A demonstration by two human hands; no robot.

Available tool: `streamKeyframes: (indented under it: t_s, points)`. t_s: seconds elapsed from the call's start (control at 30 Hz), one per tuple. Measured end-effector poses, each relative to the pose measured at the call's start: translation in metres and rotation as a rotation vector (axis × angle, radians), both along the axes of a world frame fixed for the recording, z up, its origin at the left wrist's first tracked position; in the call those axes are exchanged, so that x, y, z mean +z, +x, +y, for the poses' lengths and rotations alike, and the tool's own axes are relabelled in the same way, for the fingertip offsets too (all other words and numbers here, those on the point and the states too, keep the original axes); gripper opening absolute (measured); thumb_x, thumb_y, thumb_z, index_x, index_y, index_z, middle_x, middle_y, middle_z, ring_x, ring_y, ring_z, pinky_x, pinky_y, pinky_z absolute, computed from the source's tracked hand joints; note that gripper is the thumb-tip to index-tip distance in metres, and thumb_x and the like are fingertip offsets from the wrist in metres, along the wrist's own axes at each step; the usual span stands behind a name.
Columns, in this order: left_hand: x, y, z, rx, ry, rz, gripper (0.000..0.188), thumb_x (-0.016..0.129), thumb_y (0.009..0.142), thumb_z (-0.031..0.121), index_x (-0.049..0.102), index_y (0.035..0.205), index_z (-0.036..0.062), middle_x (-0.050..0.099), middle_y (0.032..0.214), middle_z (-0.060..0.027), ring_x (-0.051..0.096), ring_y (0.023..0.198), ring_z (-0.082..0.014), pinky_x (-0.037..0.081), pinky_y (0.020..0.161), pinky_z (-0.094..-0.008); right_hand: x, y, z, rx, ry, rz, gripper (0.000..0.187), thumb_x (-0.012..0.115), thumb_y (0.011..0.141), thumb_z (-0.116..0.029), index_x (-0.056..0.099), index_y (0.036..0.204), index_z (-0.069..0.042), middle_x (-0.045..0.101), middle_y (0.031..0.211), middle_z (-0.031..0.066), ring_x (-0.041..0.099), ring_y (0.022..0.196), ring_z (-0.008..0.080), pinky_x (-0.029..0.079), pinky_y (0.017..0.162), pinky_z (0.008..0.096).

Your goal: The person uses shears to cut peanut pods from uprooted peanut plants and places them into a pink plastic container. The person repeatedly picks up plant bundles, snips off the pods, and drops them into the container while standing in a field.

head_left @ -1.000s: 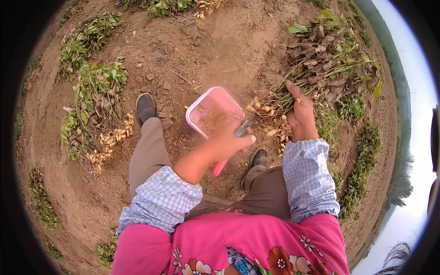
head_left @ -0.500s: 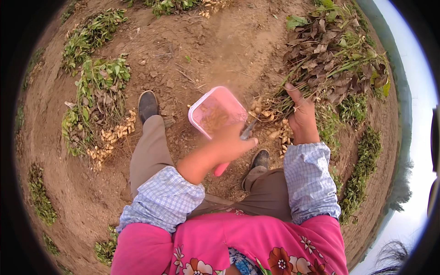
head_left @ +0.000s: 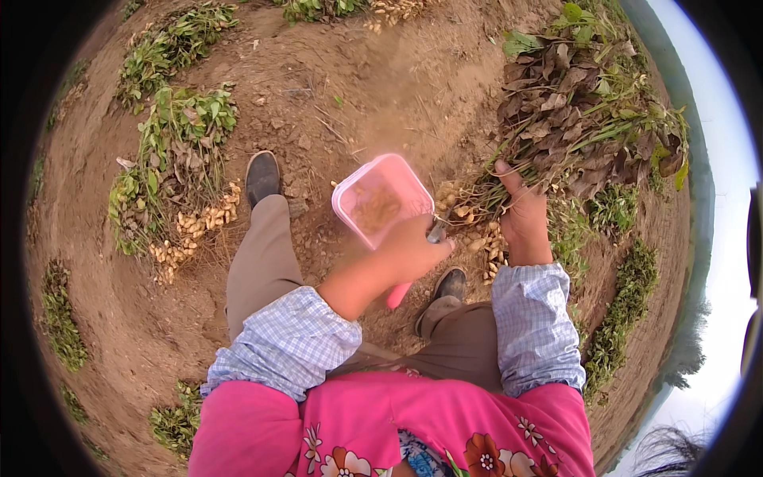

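Note:
My left hand (head_left: pixel 407 250) is closed round a red-handled cutting tool (head_left: pixel 398 296). Its grey metal end sticks out past my thumb, beside the peanut pods; its exact kind is partly hidden by my fingers. My right hand (head_left: pixel 524 219) grips the stems of an uprooted peanut plant bundle (head_left: pixel 572 119), whose leaves are brown and green and spread to the far right. Pale pods (head_left: pixel 462 213) hang at the root end, between my two hands. A pink square plastic tub (head_left: pixel 409 187) stands just beyond my left hand, with some peanuts in its bottom.
Loose peanuts (head_left: pixel 494 242) lie on the soil beside my right wrist. Another peanut plant heap (head_left: pixel 179 159) with pods rests at the left. My shoes (head_left: pixel 262 176) stand apart on the brown soil, the tub between and beyond them. More plant rows (head_left: pixel 624 310) run at the right.
My left hand has shifted slightly right, and the tool's metal end shows less. My right hand still holds the plant bundle. The whole view has moved a little.

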State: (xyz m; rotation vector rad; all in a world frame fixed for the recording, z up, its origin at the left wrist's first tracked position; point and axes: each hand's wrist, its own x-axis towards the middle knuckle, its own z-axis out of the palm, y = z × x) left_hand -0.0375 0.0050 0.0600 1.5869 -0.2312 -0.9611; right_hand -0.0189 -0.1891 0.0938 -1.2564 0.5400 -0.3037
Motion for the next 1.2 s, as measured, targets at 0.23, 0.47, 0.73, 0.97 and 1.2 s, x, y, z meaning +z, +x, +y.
streamKeyframes:
  t_s: [0.23,0.47,0.73,0.97,1.2]
  points:
    - [-0.01,0.002,-0.005,-0.028,0.024,0.123,0.028,0.065,0.085,0.024,0.056,0.096,0.0002,0.061,0.074,-0.0075,0.062,0.061,-0.0158,0.052,0.055,-0.0298,-0.011,-0.013,0.009,0.031,-0.206,-0.039,0.045,0.077,0.077,-0.006,0.056,0.116,-0.001,0.062,0.11,0.0063,0.056,0.104,0.0203,0.044,0.091,0.036]
    - [-0.031,-0.01,0.023,-0.013,0.0,0.066,0.025,0.066,0.085,0.02,0.057,0.1,0.0015,0.061,0.079,-0.0066,0.062,0.064,-0.0158,0.053,0.059,-0.0308,-0.07,-0.025,0.019,0.171,-0.673,-0.125,0.033,0.076,0.07,-0.012,0.062,0.096,0.003,0.067,0.085,0.0157,0.064,0.078,0.031,0.05,0.07,0.0375]
    - [-0.052,-0.087,0.068,0.021,-0.13,0.347,0.032,0.065,0.087,0.02,0.054,0.112,0.0044,0.062,0.092,-0.0083,0.063,0.08,-0.0196,0.055,0.071,-0.034,-0.075,-0.1,0.081,0.095,-0.637,-0.022,0.026,0.075,0.069,-0.011,0.064,0.088,0.003,0.068,0.079,0.0152,0.066,0.07,0.0314,0.051,0.062,0.0384]
    - [-0.029,-0.123,0.093,-0.057,-0.143,0.21,0.032,0.065,0.087,0.018,0.053,0.114,0.0056,0.062,0.095,-0.0079,0.064,0.082,-0.0201,0.055,0.076,-0.036,-0.055,-0.141,0.095,0.048,-0.48,-0.117,0.043,0.08,0.07,-0.017,0.057,0.101,0.004,0.069,0.085,0.0114,0.065,0.074,0.0202,0.051,0.066,0.035]
    - [-0.001,-0.139,0.117,-0.003,-0.169,0.225,0.03,0.065,0.086,0.017,0.053,0.111,0.0056,0.061,0.095,-0.0089,0.063,0.083,-0.0207,0.055,0.077,-0.0371,0.011,-0.165,0.129,-0.012,-0.316,-0.068,0.038,0.078,0.077,-0.016,0.062,0.103,0.006,0.066,0.091,0.0066,0.058,0.081,0.0152,0.047,0.071,0.0331]
